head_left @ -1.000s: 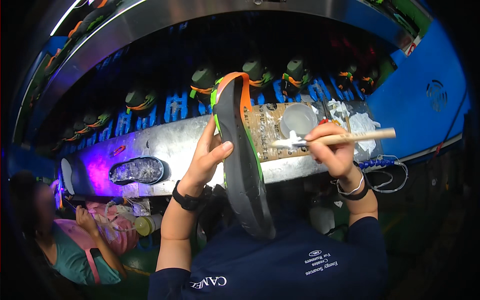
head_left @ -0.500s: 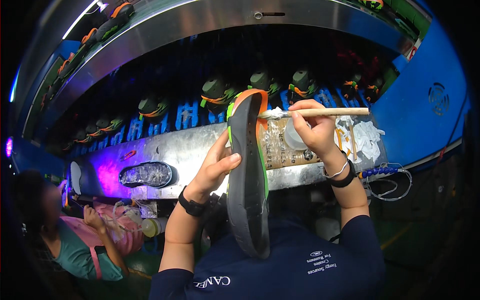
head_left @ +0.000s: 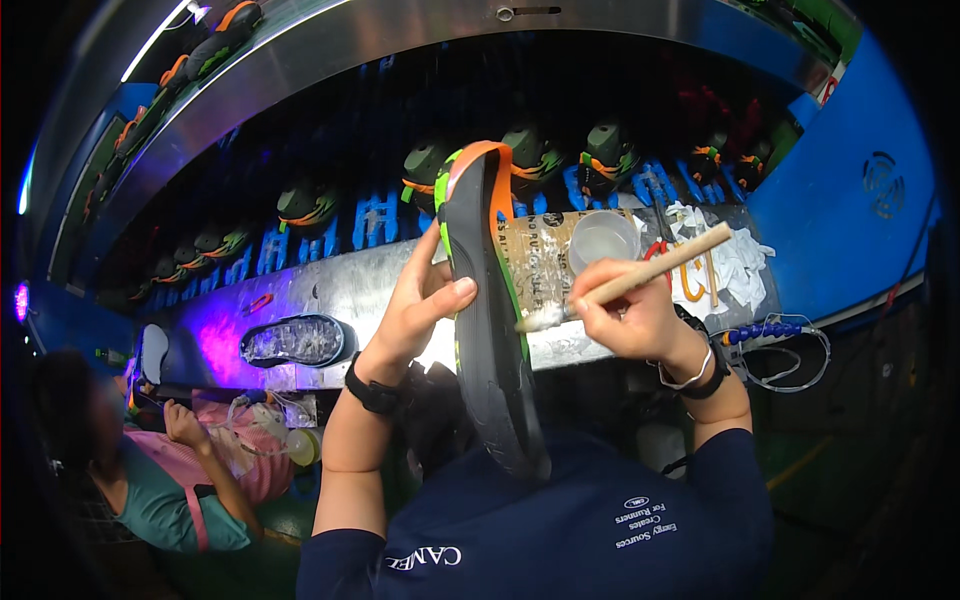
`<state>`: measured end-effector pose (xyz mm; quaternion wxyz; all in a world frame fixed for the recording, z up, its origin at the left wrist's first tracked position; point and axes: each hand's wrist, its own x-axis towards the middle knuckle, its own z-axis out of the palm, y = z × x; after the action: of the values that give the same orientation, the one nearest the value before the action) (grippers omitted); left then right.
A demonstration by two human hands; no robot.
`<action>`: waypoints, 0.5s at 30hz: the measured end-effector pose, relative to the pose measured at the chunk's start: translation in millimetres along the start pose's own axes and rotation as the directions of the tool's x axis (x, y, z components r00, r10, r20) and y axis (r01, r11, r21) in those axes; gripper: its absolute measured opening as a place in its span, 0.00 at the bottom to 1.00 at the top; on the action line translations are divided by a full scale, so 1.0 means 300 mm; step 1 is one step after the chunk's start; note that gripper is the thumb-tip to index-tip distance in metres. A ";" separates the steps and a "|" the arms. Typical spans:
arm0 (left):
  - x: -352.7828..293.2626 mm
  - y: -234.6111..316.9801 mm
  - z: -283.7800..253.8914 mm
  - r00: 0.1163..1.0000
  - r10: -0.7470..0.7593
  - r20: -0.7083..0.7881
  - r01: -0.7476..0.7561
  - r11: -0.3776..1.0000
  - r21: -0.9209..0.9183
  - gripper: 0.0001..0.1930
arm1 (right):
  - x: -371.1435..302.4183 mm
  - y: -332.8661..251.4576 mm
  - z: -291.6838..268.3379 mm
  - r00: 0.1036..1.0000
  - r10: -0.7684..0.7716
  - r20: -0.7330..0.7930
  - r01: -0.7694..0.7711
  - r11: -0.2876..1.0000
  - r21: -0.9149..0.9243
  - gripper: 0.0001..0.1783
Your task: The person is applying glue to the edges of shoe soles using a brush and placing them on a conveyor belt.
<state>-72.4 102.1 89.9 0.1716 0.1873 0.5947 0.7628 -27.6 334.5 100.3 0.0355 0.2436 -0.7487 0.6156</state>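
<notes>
A long shoe sole (head_left: pixel 484 290), dark grey with a bright green edge and an orange end, stands lengthwise in front of me. My left hand (head_left: pixel 422 300) grips it from the left side, thumb on the near face and the other fingers partly hidden behind. A brush (head_left: pixel 655 275) with a pale wooden handle is pinched in my right hand (head_left: pixel 630 312). Its bristle tip meets the sole's right edge around the middle. Just beyond my right hand, a translucent round tub (head_left: pixel 604 240) stands on a piece of brown cardboard (head_left: pixel 540 262).
Another sole (head_left: pixel 292 342) lies on the metal bench (head_left: pixel 380 270) to the left. Crumpled white paper (head_left: pixel 745 270) and a blue segmented hose (head_left: pixel 765 329) are at the right. Dark green shoes (head_left: pixel 305 205) on blue holders line the back. A co-worker (head_left: pixel 190 480) sits at the left.
The brush has moved from the sole's orange end down to the middle of its right edge, with my right hand nearer me. The sole has shifted slightly up and left.
</notes>
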 end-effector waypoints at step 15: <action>0.060 0.241 -0.023 0.541 0.799 -0.262 -0.718 0.602 0.351 0.35 | -0.215 0.054 -0.265 0.792 0.060 -0.608 0.148 0.947 0.286 0.05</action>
<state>-94.4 88.2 160.1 -0.3203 0.2860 0.5486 0.7174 2.7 432.0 82.0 0.2492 0.0527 -0.5819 0.7724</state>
